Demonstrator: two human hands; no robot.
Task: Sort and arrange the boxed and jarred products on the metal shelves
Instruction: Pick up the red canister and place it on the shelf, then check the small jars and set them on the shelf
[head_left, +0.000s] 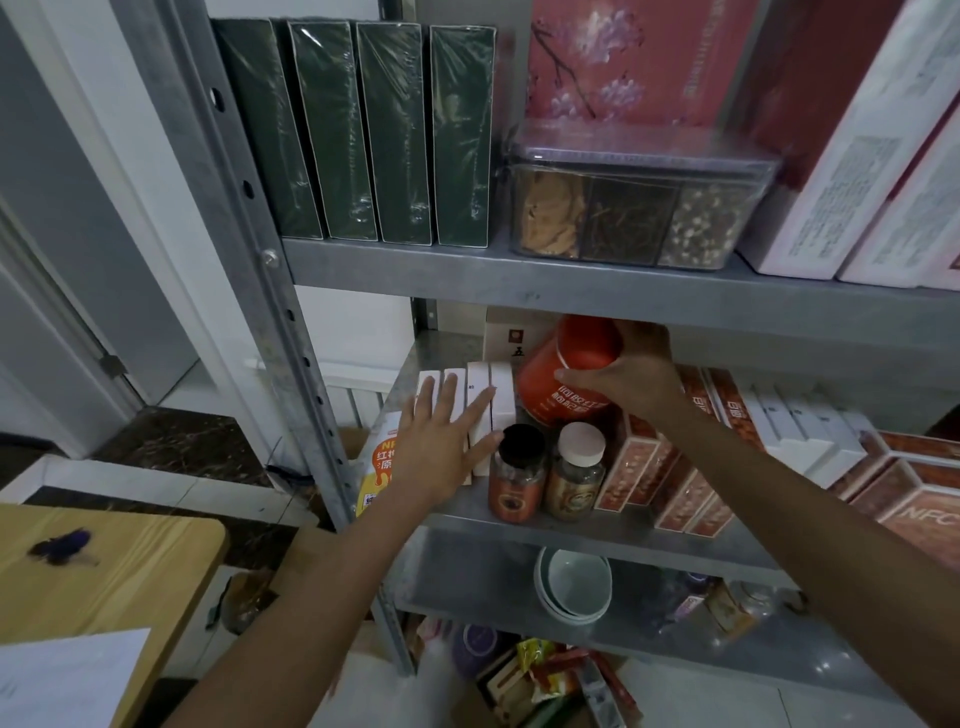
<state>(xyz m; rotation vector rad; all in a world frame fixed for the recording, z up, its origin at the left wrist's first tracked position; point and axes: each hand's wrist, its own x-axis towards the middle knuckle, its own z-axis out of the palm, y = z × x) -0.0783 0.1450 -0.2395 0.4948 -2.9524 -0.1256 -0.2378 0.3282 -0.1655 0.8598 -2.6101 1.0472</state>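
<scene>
canister (569, 371), red, is tilted over the middle shelf (597, 530). its base is hidden and its cap sits close under the upper shelf (519, 275) edge, with little room above. right hand (631, 376) grips it, fingers curled over the far side and thumb on the label. just left of the canister, four white boxes (491, 395) stand on edge, packed together. left hand (441, 441) lies flat on them, fingers straight and spread, gripping nothing. in front of the canister, near the shelf lip, stand two jars (519, 473), one black-lidded and one white-lidded, side by side. right of the canister, rows of patterned red boxes (654, 467) lean and fill that side. further left, an orange carton (376, 467) stands by the post. above the canister are four green boxes (363, 130), upright, and one clear tub (639, 202) with three compartments. below it are stacked bowls (574, 584), count unclear. shelves are grey metal. a wood table (104, 561) stands well left, on a dark stone floor (171, 441).
</scene>
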